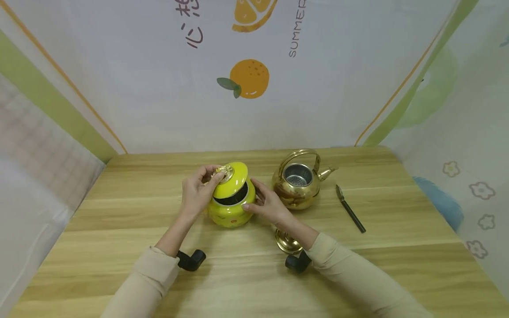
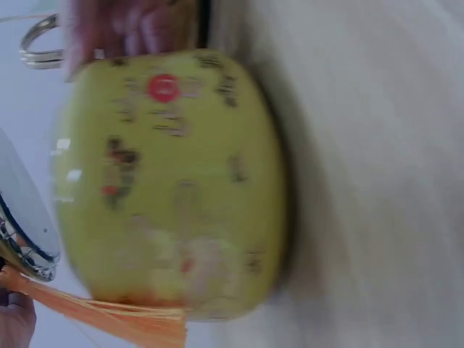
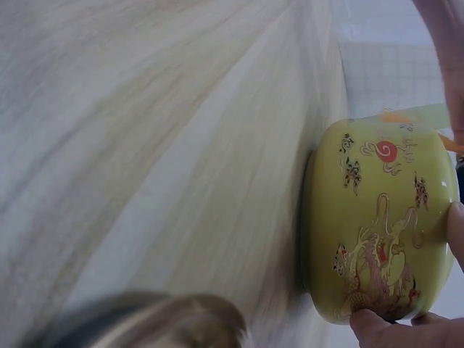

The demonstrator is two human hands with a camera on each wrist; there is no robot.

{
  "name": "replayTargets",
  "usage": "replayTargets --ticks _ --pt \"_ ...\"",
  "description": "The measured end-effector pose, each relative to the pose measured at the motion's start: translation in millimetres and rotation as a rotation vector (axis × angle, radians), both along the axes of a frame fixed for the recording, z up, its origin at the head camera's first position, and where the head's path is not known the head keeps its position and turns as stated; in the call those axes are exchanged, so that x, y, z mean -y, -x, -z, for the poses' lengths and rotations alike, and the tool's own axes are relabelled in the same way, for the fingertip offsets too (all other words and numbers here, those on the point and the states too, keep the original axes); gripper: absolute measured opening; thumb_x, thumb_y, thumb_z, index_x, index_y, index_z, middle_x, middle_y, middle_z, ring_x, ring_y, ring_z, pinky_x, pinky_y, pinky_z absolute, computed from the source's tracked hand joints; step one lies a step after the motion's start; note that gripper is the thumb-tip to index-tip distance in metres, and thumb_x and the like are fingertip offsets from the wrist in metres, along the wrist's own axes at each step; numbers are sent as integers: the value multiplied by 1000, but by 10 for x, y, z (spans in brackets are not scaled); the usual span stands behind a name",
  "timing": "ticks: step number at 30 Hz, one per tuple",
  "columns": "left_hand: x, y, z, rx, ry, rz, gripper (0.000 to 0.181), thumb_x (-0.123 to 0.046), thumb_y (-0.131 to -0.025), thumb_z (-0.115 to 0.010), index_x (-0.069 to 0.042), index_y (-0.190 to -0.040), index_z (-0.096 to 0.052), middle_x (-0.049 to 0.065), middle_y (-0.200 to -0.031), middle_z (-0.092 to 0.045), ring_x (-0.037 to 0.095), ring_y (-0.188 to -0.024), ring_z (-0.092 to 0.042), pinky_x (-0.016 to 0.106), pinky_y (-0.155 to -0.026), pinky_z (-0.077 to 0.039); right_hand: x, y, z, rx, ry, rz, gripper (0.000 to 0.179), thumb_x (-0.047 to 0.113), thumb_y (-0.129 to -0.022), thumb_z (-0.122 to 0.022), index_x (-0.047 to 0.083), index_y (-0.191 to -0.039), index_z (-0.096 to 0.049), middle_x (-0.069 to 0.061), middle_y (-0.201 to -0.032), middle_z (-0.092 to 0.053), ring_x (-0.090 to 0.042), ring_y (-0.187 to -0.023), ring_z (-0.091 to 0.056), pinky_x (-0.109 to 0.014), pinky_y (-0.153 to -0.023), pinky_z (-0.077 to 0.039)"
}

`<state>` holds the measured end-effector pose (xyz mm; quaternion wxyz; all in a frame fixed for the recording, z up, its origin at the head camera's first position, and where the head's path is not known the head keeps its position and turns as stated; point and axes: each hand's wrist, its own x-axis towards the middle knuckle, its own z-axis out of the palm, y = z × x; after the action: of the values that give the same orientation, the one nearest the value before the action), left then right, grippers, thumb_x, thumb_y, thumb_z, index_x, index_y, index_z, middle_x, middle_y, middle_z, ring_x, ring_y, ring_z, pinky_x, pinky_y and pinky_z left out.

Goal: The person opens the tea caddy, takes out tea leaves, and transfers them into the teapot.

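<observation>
A glossy yellow jar (image 1: 228,216) with painted dragon designs stands on the table. My left hand (image 1: 195,194) pinches the gold ornate knob (image 1: 227,172) of its yellow lid (image 1: 235,183). The lid is tilted over the mouth, its near edge raised so the dark inside shows. Steadying the jar from the right, my right hand (image 1: 272,207) grips its side, thumb near the rim and fingers around the back. An orange tassel (image 2: 123,319) hangs beside the jar in the left wrist view.
Right of the jar stands a gold kettle (image 1: 294,194) with its top uncovered, a strainer inside. A round brass-coloured piece (image 1: 288,244) lies partly under my right forearm. Further right is a slim dark-handled tool (image 1: 351,210) with a pointed metal tip. A printed curtain (image 1: 167,110) closes off the back.
</observation>
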<state>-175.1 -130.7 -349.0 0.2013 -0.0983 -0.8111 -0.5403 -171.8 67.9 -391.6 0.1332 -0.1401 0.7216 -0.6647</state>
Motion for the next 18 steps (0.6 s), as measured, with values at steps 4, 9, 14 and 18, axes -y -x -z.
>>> replayTargets --ticks 4,9,14,18 --pt "92 -54 -134 104 -36 1 25 -19 -89 -65 3 -101 -67 16 -89 -66 5 -71 -52 11 -60 -45 13 -5 2 14 13 10 81 -3 -83 -67 -1 -148 -19 -18 -154 -20 -29 -142 -21 -37 -114 -24" --pt "318 -202 -238 194 -21 -14 29 -23 -90 -65 2 -105 -66 4 -88 -63 4 -73 -55 12 -60 -48 15 -3 4 2 -8 4 81 -2 -83 -68 -3 -147 -19 -19 -154 -21 -30 -141 -23 -37 -113 -26" --pt "582 -398 -246 199 88 -42 30 -23 -90 -65 3 -104 -66 6 -91 -65 1 -73 -57 13 -60 -50 6 6 -3 -11 -12 6 82 -2 -82 -68 -3 -147 -19 -20 -153 -21 -31 -141 -23 -37 -113 -27" --pt "756 -569 -182 216 174 -69 28 -20 -90 -65 4 -103 -65 16 -94 -66 0 -71 -55 13 -58 -50 -1 15 -9 -20 -16 3 81 -1 -83 -68 -3 -147 -19 -20 -153 -21 -31 -141 -23 -37 -113 -27"
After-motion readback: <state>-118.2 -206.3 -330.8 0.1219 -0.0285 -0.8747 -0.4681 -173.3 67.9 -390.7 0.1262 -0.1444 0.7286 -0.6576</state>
